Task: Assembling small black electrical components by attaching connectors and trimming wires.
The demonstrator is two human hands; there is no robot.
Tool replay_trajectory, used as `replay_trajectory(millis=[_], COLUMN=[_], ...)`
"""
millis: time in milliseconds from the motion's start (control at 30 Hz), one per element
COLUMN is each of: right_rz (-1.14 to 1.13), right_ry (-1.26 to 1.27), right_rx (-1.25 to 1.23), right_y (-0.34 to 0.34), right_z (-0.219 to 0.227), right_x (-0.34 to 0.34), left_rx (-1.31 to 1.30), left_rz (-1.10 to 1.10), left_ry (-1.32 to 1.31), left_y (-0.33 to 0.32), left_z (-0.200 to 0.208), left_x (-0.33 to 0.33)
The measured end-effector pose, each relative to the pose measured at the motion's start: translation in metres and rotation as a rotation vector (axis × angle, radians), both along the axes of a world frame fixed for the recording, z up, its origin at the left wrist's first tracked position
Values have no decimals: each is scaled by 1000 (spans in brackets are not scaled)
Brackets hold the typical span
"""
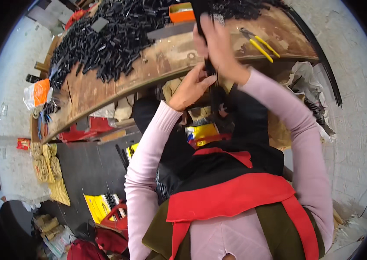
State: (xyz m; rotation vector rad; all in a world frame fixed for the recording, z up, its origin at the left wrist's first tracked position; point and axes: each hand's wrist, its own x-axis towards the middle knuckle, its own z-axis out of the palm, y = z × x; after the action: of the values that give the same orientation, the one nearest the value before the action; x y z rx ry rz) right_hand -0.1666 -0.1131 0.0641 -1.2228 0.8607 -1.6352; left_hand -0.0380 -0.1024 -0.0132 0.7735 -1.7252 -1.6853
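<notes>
A long black strip (199, 12) runs from over the workbench down past its front edge, in front of me. My left hand (192, 86) is closed on its lower part at the bench edge, thumb and fingers pinched together. Higher up, my right hand (221, 50) lies over the strip, its fingers pointing away from me and smeared by motion. Whether those fingers grip the strip is unclear. Pliers with yellow handles (261, 47) rest on the bench to the right of my right hand.
A large heap of small black pieces (118, 39) covers the left and far parts of the wooden workbench (161, 56). An orange container (181, 13) stands at the back. Long black strips (322, 56) hang over the right edge, near a white sack (304, 78). Yellow packages (99, 208) lie on the floor.
</notes>
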Motion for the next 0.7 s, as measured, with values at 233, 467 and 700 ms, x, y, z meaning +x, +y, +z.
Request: replay_trajectory(millis=[233, 467, 700], right_rz=[55, 358, 243], right_ry=[-31, -209, -263], right_rx=[370, 518, 611], right_y=[73, 89, 31], right_z=[-151, -164, -145], right_x=[33, 25, 8], left_rx=[-83, 265, -176], left_rz=[-93, -10, 34], left_ry=[-140, -455, -678], left_y=[76, 112, 44], left_z=[-148, -116, 6], left_x=[43, 66, 91])
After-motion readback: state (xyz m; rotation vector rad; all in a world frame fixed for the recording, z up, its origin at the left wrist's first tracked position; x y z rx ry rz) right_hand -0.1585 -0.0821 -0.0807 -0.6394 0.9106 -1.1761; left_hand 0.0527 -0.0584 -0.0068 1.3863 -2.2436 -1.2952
